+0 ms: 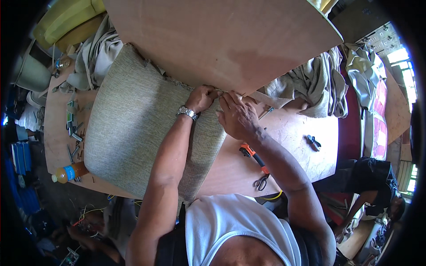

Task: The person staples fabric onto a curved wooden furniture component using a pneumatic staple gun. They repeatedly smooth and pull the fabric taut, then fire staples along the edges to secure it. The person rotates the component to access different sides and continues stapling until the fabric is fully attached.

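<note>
A padded piece covered in grey-beige woven upholstery fabric (pixel 133 111) lies in front of me, against a large plywood panel (pixel 213 40). My left hand (pixel 202 98), with a metal watch (pixel 187 112) on its wrist, pinches the fabric edge where it meets the panel. Right beside it, my right hand (pixel 239 116) grips the same edge near the cover's corner, fingers bent over it and thumb toward the left hand. Its fingertips partly hide the edge. Below the right hand lie an orange-and-black hand tool (pixel 252 155) and black-handled scissors (pixel 262 181).
Pliers (pixel 314 142) lie at the right of the wooden table (pixel 284 133). Loose fabric (pixel 317 86) is heaped at the back right. A bottle of amber liquid (pixel 71 172) and scattered metal pieces (pixel 73 137) are at the left. Another person (pixel 372 181) bends at the far right.
</note>
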Action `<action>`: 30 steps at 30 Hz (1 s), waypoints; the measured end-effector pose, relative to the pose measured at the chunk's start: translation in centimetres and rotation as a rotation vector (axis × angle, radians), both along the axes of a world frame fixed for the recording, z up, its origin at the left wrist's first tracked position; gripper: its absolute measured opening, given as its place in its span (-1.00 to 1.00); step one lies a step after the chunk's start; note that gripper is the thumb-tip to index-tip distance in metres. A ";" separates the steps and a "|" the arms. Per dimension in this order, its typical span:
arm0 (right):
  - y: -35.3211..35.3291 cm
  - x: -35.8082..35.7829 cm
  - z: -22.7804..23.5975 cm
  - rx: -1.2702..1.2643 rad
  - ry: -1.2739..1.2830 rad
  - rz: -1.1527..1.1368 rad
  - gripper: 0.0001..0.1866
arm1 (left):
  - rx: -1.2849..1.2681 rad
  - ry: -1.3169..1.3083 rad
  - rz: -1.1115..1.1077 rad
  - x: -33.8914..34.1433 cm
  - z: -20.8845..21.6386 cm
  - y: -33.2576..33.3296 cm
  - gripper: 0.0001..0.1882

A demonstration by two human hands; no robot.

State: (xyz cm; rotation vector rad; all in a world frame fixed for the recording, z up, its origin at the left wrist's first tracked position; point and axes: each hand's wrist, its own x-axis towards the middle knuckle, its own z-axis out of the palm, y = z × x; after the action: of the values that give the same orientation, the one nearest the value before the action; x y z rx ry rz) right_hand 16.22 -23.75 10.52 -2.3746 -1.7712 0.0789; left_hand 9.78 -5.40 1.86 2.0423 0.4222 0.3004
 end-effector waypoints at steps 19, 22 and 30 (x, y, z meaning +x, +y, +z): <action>-3.2 0.5 -3.3 0.050 -0.016 -0.061 -0.42 | 0.630 0.156 0.027 -5.9 0.7 -6.9 -0.32; -3.1 1.2 -2.7 -0.037 0.059 -0.070 -0.44 | 0.704 0.139 0.031 -5.3 -0.6 -8.2 -0.32; -0.3 1.4 -0.7 0.034 0.161 0.095 -0.58 | 0.776 0.315 0.004 -4.3 -0.2 -10.0 -0.35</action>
State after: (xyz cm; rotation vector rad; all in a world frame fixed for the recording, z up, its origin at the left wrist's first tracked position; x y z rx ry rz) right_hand 17.62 -24.07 9.86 -2.1926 -1.7932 0.2427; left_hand 5.53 -15.37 1.69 2.8684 0.5584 0.1497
